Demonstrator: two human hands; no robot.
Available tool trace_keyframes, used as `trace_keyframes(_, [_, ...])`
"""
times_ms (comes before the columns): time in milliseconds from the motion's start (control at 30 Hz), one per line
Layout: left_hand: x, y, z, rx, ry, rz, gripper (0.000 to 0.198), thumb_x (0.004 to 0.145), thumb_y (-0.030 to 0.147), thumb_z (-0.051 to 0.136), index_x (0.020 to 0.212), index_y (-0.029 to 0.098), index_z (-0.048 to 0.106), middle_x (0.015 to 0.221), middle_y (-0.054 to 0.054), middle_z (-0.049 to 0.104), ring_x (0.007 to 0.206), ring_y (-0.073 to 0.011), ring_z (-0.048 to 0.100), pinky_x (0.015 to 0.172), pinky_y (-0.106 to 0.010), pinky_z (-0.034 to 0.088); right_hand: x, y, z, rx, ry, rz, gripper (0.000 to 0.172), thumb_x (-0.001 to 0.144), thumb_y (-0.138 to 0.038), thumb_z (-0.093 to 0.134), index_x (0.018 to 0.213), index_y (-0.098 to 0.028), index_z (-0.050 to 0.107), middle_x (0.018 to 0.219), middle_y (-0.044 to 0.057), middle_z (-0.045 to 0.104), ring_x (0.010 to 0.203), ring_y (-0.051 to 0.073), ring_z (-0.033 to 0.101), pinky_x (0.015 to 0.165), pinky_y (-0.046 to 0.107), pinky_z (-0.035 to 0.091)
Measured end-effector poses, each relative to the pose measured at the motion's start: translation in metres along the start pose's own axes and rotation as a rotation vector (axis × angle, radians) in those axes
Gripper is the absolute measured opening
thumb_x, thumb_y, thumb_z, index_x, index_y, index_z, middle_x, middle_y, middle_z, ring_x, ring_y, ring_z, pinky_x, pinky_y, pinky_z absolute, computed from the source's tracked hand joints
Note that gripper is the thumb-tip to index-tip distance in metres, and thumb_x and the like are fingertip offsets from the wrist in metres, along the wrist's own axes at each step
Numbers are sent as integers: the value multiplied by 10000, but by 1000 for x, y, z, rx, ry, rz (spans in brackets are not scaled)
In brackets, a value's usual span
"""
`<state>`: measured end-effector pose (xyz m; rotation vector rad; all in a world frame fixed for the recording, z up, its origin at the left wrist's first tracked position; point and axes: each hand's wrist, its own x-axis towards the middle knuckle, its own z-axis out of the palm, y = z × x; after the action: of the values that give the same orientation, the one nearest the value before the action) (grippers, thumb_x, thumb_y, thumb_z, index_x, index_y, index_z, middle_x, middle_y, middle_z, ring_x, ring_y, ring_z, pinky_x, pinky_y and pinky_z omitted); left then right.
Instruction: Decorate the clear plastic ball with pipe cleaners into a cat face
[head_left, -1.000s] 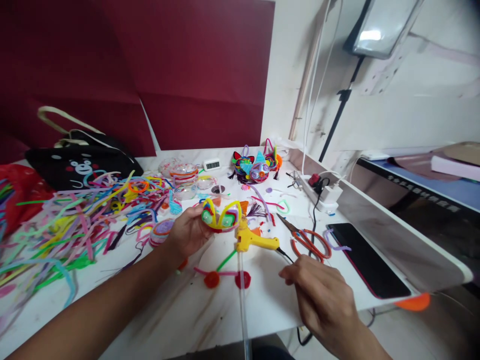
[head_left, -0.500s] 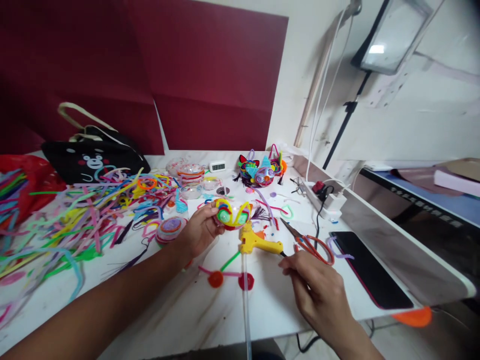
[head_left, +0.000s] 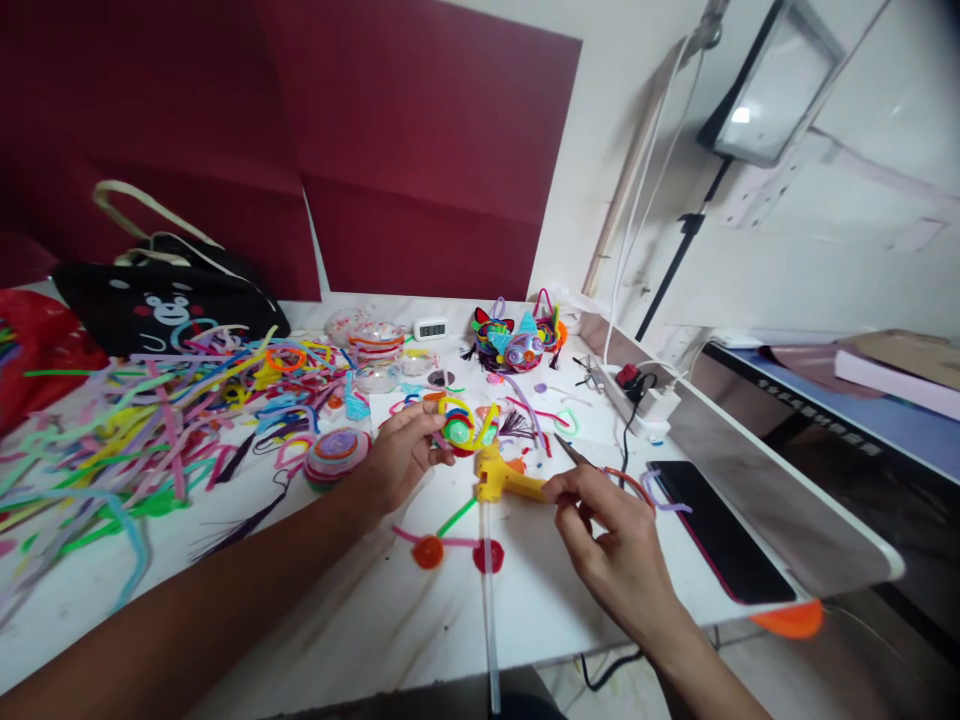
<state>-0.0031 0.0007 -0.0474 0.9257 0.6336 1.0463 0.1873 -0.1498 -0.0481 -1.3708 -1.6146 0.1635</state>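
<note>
Between the fingertips of my left hand (head_left: 409, 450) is a clear ball ornament (head_left: 469, 425) wound with yellow, blue, red and green pipe cleaners. A yellow hot glue gun (head_left: 493, 474) lies just below it, a long clear glue stick (head_left: 491, 610) running from it towards the table's front edge. My right hand (head_left: 611, 525) has thumb and forefinger closed at the end of the glue gun's handle; the other fingers are curled. Behind that hand are scissors (head_left: 574, 452), their orange handles mostly covered. Pipe cleaners with an orange coil (head_left: 428, 552) and a red coil (head_left: 488, 556) lie in front.
Loose pipe cleaners (head_left: 172, 410) are heaped at the left before a black bag (head_left: 169, 310). Finished ornaments (head_left: 523, 350) and a small white timer (head_left: 430, 328) stand at the back. A power strip (head_left: 637, 405) and a black phone (head_left: 720, 530) are on the right.
My right hand has moved left and up to the glue gun's handle, now covering the scissors' handles. The ornament in my left hand has turned slightly. The whole view has shifted a little.
</note>
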Motion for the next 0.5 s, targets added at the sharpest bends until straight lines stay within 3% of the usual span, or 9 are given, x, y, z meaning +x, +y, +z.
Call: trace_keyframes(500, [-1,2,4,-138,37,-105,90,689,115,663,753,155,614,671,7,635,542,-111,589,377,-186,451,13,-6,4,19,29,27,166,850,-81,529,904,-205,625,846,-6,667,651,109,550,576,212,425])
